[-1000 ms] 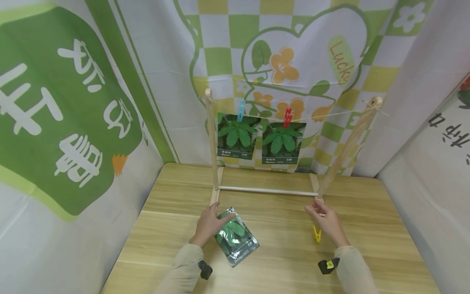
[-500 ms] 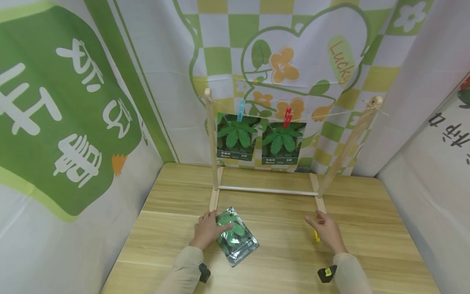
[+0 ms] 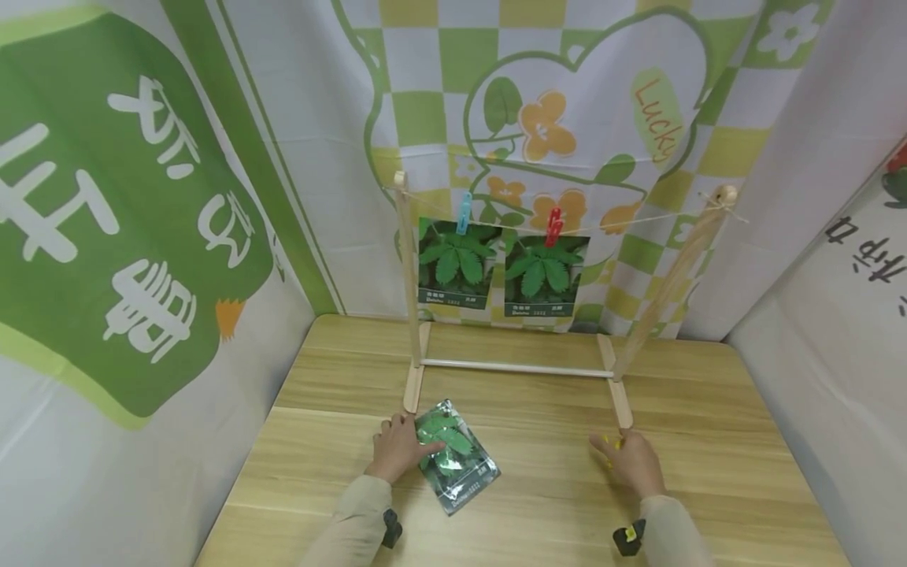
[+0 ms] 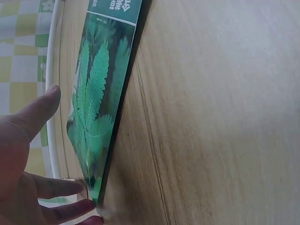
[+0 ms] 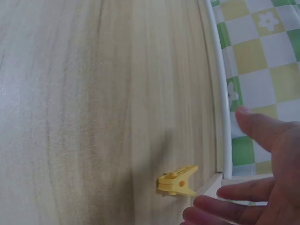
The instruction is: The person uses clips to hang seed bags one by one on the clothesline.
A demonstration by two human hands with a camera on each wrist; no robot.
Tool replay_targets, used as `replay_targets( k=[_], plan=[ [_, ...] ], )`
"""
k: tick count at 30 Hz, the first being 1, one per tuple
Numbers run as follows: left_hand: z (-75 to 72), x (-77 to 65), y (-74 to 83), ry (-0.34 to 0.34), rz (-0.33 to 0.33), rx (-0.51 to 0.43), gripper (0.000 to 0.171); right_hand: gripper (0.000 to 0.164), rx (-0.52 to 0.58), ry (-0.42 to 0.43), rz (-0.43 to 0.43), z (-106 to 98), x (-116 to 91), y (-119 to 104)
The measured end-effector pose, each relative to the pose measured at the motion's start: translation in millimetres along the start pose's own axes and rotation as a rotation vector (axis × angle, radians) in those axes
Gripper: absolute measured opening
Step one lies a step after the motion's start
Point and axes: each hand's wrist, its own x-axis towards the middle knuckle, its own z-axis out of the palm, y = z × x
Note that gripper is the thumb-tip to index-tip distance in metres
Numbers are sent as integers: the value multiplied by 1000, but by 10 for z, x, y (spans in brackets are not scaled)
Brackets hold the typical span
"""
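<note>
My left hand [image 3: 399,449] is beside a glossy plant picture card [image 3: 464,468] on the table, its thumb over the card in the head view. In the left wrist view the thumb stands apart from the card [image 4: 96,89] and the fingertips are at its corner. My right hand [image 3: 636,463] hovers with spread thumb and fingers by a yellow clothespin [image 5: 177,182], partly hidden behind it in the head view. Neither hand holds anything. Two matching cards hang from a string, one under a blue clothespin [image 3: 464,214], the other under a red clothespin [image 3: 553,228].
The string runs between the posts of a wooden stand, left post [image 3: 409,276] and right post [image 3: 669,291]. A white rod [image 3: 517,368] joins their feet. Behind it hangs a green checked curtain [image 3: 418,118]; printed cloth [image 3: 92,472] covers both sides.
Both hands have drawn back toward me from the stand's feet, the left to the card's side, the right down to the yellow clothespin. The stand and hanging cards stay put.
</note>
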Motion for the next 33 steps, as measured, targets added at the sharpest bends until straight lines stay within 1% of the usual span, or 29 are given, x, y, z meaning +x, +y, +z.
replay_targets(
  k=[2, 4, 6, 10, 16, 18, 19, 21, 24, 28, 31, 33],
  plan=[
    [8, 7, -8, 7, 4, 5, 89, 67, 12, -8, 39, 21, 15, 25],
    [12, 12, -14, 10, 5, 14, 89, 51, 8, -16, 58, 42, 30, 49],
    [19, 16, -20, 11, 10, 30, 89, 45, -2, -19, 73, 66, 52, 77],
    [30, 14, -21, 7, 21, 56, 88, 44, -17, -11, 80, 96, 92, 108],
    [47, 13, -34, 35, 46, 79, 81, 59, -42, 21, 56, 114, 145, 118],
    [59, 23, -52, 41, 54, 83, 79, 60, -47, 38, 47, 125, 157, 117],
    [61, 27, -60, 41, 57, 77, 79, 58, -51, 45, 47, 132, 163, 118],
    [59, 32, -79, 39, 56, 53, 79, 52, -54, 58, 52, 148, 171, 120],
    [43, 43, -111, 33, 44, -18, 67, 43, -44, 69, 69, 172, 181, 127],
    [1, 69, -146, 18, -2, -121, 45, 32, -35, 76, 76, 182, 185, 133],
    [-26, 91, -164, -7, -33, -202, 37, 29, -48, 89, 65, 179, 189, 138],
    [-45, 100, -171, -30, -59, -257, 35, 27, -57, 96, 53, 170, 188, 136]
  ],
)
